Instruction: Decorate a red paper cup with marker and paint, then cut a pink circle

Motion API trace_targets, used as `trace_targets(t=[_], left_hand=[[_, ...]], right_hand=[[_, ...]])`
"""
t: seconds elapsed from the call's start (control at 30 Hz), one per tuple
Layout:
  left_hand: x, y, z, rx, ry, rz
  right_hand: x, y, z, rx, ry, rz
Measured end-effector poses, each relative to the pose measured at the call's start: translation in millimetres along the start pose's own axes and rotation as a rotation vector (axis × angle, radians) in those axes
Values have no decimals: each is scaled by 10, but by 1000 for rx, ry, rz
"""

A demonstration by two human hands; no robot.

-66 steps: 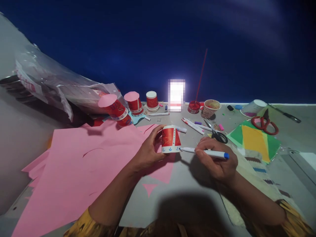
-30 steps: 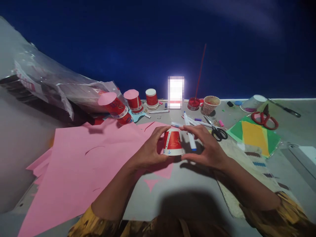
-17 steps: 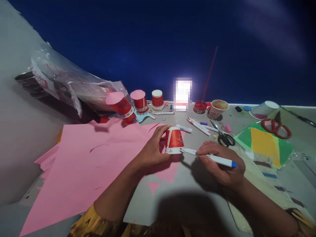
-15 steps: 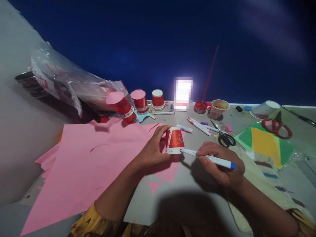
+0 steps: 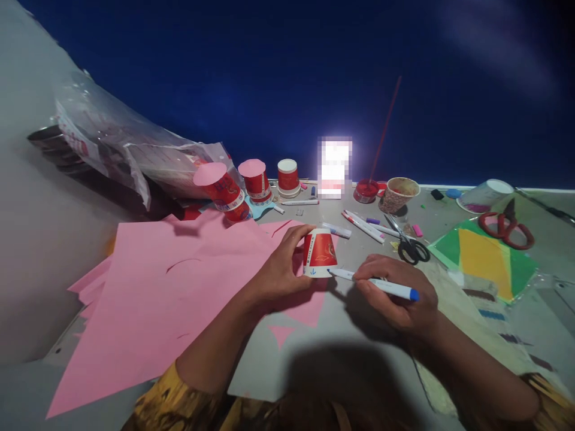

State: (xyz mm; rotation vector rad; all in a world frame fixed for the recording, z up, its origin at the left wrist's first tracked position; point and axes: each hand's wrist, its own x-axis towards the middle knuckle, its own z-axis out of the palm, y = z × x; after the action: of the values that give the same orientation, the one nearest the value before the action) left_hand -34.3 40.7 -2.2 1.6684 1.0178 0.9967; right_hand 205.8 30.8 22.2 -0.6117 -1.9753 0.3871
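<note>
My left hand (image 5: pixel 285 260) grips a red paper cup (image 5: pixel 321 250) turned upside down, its white rim band at the bottom. A small blue mark shows on that band. Between the fingers of my right hand (image 5: pixel 398 290) is a white marker (image 5: pixel 381 286) with a blue end. The marker's tip meets the white band at its right part, or comes very close to it. Beneath my left forearm lies a big sheet of pink paper (image 5: pixel 171 287).
Behind stand two red cups topped with pink discs (image 5: pixel 210 175) (image 5: pixel 252 168) and a plain red cup (image 5: pixel 288 178). Black-handled scissors (image 5: pixel 412 248), a patterned cup (image 5: pixel 399 194) and red-handled scissors (image 5: pixel 505 230) are at right. A plastic bag (image 5: pixel 135 149) lies at left.
My right hand and the marker have shifted slightly left along the cup's band. The cup stays in my left hand, and the whole view has moved a little.
</note>
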Motion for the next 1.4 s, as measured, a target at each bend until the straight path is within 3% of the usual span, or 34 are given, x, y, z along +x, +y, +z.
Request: trace_targets(t=[0.47, 0.77, 0.87, 1.0, 1.2, 1.4], left_hand=[[12, -12, -2, 34, -7, 15], [12, 17, 5, -18, 1, 7], [15, -3, 4, -35, 18, -5], [16, -39, 12, -134, 27, -36], [18, -41, 45, -349, 33, -80], [23, -47, 43, -354, 9, -75]], right_hand=[[16, -18, -7, -29, -22, -9], [10, -12, -23, -14, 19, 44], [-11, -3, -28, -6, 100, 65], [-38, 20, -41, -65, 203, 118], [-17, 0, -43, -30, 161, 100], [7, -17, -48, -41, 142, 93]])
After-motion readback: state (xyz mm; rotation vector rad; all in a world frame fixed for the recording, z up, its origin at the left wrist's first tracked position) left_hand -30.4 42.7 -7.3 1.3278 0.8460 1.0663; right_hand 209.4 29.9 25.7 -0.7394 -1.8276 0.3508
